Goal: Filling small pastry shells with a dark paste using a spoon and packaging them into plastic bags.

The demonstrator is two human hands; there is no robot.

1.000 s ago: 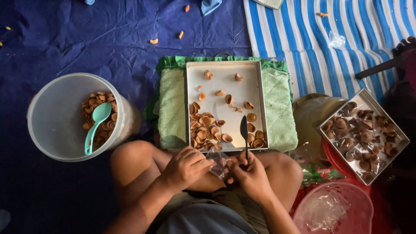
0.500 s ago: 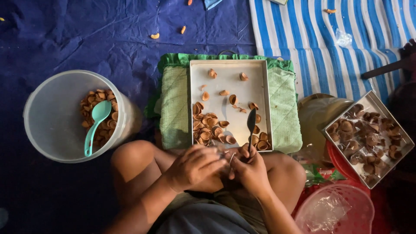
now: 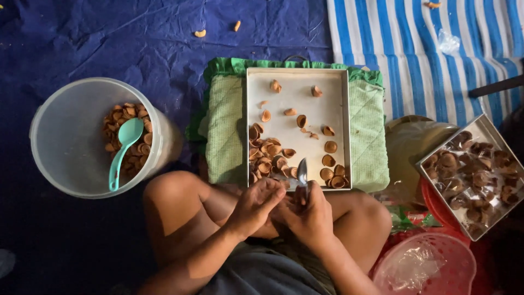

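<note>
While the fingers point(image 3: 268, 192) of my left hand point(image 3: 256, 205) curled around something small I could not make out, my right hand point(image 3: 308, 216) was clenched on the handle of a small knife point(image 3: 302, 173), its blade pointing up and away from me over the near edge of the metal tray point(image 3: 297, 79). Half a second earlier the blade had stood further to the right; it had since drawn in beside my left fingers, and both hands had closed together above my lap, which I took to mean the cut on the piece was under way. Brown half-shells point(image 3: 270, 155) lay heaped at the tray's near left, on a green cloth point(image 3: 224, 131). To my left stood a clear tub point(image 3: 60, 136) with shells and a teal scoop point(image 3: 124, 147); to my right, a second tray of darker pieces point(image 3: 472, 175).
</note>
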